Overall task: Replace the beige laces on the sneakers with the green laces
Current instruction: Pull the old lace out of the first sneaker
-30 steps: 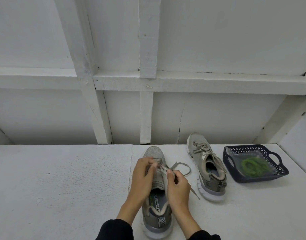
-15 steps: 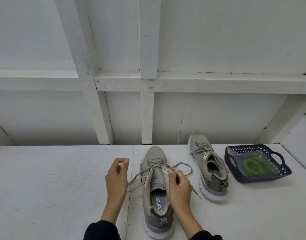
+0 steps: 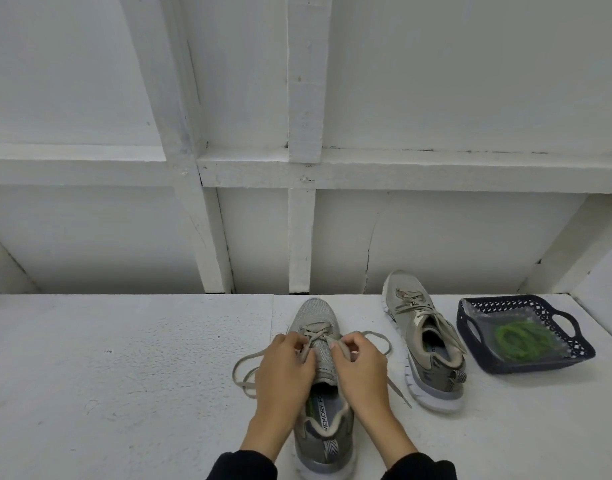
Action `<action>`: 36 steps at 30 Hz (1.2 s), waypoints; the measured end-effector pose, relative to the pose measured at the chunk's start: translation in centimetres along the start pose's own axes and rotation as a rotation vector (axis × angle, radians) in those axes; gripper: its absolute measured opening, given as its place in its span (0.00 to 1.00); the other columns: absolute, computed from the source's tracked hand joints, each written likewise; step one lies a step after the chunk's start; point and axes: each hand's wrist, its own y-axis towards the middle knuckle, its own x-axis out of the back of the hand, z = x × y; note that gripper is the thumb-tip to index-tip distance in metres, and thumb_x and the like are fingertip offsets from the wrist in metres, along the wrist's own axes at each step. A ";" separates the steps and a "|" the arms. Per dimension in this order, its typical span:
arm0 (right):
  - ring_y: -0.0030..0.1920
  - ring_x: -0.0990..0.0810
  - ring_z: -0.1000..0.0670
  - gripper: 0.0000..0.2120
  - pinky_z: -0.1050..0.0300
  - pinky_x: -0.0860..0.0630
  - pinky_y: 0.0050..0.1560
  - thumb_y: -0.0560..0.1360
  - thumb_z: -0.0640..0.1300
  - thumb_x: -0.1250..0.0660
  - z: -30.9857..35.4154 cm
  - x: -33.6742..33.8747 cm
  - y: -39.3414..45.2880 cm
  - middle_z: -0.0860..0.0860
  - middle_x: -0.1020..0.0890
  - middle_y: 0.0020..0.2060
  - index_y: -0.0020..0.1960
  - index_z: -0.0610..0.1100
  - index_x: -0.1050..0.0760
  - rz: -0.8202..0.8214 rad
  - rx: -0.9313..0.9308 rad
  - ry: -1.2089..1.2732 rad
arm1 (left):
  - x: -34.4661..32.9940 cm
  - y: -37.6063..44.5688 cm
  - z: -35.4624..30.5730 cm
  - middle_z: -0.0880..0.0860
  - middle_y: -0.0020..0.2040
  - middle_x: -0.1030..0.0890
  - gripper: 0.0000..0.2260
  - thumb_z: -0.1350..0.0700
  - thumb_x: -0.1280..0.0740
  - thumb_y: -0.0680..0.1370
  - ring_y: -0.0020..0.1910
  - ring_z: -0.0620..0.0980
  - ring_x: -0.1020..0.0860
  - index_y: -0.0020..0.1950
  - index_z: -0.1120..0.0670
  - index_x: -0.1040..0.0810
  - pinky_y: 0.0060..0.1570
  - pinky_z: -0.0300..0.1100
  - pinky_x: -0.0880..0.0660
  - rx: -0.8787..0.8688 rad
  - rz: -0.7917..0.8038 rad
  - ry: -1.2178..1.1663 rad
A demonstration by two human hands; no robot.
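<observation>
The near sneaker sits on the white table right in front of you, its beige lace undone and trailing off both sides. Your left hand and right hand both pinch the lace at the eyelets, fingers curled. The second sneaker stands to the right, still laced. Beyond it, the green laces lie coiled in a dark basket.

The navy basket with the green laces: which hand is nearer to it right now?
Right. The right hand is on the near sneaker's laces, with the second sneaker between it and the navy basket. The left hand is farther away, on the near sneaker's other side.
</observation>
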 end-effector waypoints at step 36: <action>0.43 0.26 0.53 0.06 0.69 0.31 0.43 0.78 0.37 0.38 2.6 -1.6 4.1 0.52 0.22 0.41 0.45 0.44 0.26 0.225 0.220 -0.151 | -0.3 -0.6 1.2 0.43 0.36 0.18 0.06 0.54 0.31 0.76 0.38 0.35 0.22 0.42 0.50 0.15 0.37 0.27 0.31 0.264 -0.135 -0.494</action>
